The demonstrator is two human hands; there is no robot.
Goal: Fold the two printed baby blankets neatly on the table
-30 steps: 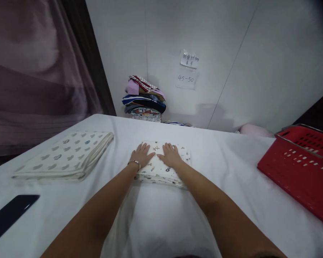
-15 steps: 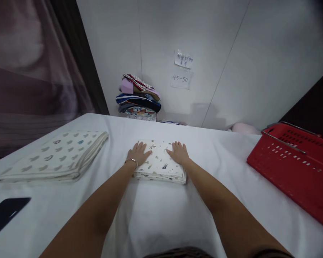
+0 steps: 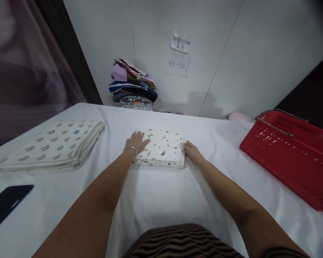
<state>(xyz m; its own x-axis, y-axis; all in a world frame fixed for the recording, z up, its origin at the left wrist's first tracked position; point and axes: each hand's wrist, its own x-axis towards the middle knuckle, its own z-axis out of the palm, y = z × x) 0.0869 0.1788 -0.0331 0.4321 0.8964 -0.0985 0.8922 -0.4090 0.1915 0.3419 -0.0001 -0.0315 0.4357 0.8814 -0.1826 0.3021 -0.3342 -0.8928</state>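
A white folded cloth (image 3: 164, 147) with a small scattered print lies in several layers on the white-covered table. My left hand (image 3: 137, 142), a bracelet at its wrist, rests flat on the cloth's left side with fingers spread. At the right edge of the same cloth is my right hand (image 3: 193, 152), its fingertips touching the side of the layers and its fingers loosely stretched. The underside of the right hand is hidden.
A larger folded cloth (image 3: 57, 143) with grey mouse-head shapes lies to the left, with a dark phone-like slab (image 3: 9, 202) nearer me. On the right stands a red plastic basket (image 3: 290, 161). Stacked fabrics (image 3: 133, 86) rise behind the table (image 3: 156, 193) by the wall.
My right hand has slid off the cloth's top to its right edge. My left hand stays flat on the left side. The camera view has tipped slightly downward.
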